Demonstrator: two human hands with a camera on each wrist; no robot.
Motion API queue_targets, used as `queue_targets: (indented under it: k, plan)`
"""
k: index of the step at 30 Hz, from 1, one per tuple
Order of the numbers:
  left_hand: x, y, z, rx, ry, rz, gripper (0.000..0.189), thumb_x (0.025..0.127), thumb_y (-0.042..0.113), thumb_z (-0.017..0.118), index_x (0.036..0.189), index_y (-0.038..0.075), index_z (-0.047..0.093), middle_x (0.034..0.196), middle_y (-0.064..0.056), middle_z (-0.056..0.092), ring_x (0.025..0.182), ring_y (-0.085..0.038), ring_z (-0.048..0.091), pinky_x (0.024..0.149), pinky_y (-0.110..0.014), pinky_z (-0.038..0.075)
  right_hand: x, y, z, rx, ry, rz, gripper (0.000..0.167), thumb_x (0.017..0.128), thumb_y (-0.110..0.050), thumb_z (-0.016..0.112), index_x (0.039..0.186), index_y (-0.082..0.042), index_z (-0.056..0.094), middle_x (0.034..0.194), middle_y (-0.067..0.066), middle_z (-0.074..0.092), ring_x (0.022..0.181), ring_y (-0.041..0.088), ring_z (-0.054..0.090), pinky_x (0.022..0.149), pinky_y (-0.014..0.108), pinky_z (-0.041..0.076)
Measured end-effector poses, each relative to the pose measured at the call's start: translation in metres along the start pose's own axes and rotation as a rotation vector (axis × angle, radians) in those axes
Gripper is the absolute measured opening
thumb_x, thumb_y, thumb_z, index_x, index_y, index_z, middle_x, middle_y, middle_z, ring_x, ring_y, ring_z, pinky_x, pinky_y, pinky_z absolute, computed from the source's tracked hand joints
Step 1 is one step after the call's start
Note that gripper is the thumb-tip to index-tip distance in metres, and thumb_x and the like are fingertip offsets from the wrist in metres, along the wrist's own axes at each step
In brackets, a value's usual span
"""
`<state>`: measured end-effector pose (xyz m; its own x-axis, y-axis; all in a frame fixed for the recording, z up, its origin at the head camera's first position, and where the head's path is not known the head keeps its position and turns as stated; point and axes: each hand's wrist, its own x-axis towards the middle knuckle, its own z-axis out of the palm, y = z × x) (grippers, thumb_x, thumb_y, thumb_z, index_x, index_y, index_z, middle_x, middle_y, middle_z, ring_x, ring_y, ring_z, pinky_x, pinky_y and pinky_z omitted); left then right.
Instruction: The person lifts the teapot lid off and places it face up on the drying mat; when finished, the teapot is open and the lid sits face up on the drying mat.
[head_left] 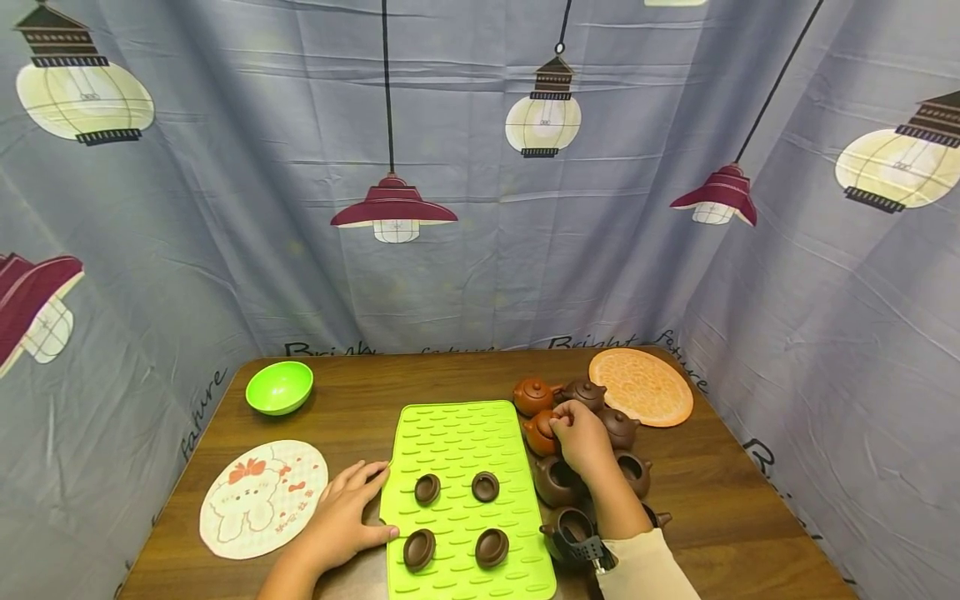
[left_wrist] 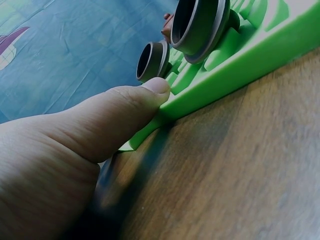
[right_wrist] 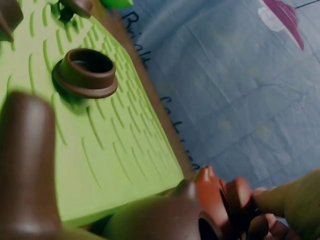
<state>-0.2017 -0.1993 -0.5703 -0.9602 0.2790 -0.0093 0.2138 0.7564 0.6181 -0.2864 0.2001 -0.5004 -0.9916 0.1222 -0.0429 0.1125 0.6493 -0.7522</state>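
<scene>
Some right fingers (right_wrist: 272, 200) pinching orange lid (right_wrist: 240, 192), left fingers (head_left: 371, 481) spread, touching mat (head_left: 461, 437)

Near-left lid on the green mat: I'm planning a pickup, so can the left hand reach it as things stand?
Likely yes: the left hand touches the green mat beside the near-left lid, with nothing standing between them.
</scene>
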Motion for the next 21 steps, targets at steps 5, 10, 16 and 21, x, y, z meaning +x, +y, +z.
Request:
queue_targets:
  k: [5,10,16,21]
  plan:
    - [0.000,0.000,0.000,-0.001,0.003,-0.001,0.102,0.077,0.066,0.084,0.157,0.010,0.050,0.167,0.000,0.039,0.159,-0.041,0.020,0.121,-0.075,0.015,-0.004,-0.006,0.002,0.227,-0.054,0.011,0.018,0.112,-0.020,0.052,0.125,-0.008,0.055,0.104,0.015,0.062,0.080,0.023,0.060,0.066,0.032,0.050]
    - [0.000,-0.001,0.001,-0.001,0.006,-0.001,0.102,0.077,0.066,0.083,0.157,0.011,0.050,0.167,0.000,0.039,0.158,-0.040,0.020,0.121,-0.074,0.016,-0.009,-0.013,0.010,0.590,-0.205,0.063,0.024,0.114,-0.014,0.044,0.133,-0.001,0.047,0.111,0.017,0.062,0.075,0.015,0.055,0.060,0.023,0.047]
    - [0.001,-0.001,0.001,-0.007,0.000,-0.006,0.102,0.077,0.066,0.083,0.157,0.012,0.050,0.167,0.001,0.039,0.159,-0.039,0.020,0.122,-0.074,0.016,-0.014,-0.013,0.022,0.859,-0.368,0.158,0.031,0.114,-0.011,0.041,0.143,-0.001,0.046,0.110,0.009,0.061,0.071,0.006,0.047,0.055,0.013,0.040]
    - [0.001,-0.001,0.000,-0.009,0.003,-0.004,0.102,0.077,0.066,0.083,0.157,0.011,0.050,0.167,0.001,0.039,0.159,-0.039,0.020,0.122,-0.074,0.015,-0.017,-0.017,0.032,0.906,-0.407,0.161,0.034,0.114,-0.009,0.040,0.147,-0.003,0.043,0.108,0.007,0.061,0.071,0.005,0.044,0.055,0.012,0.037]
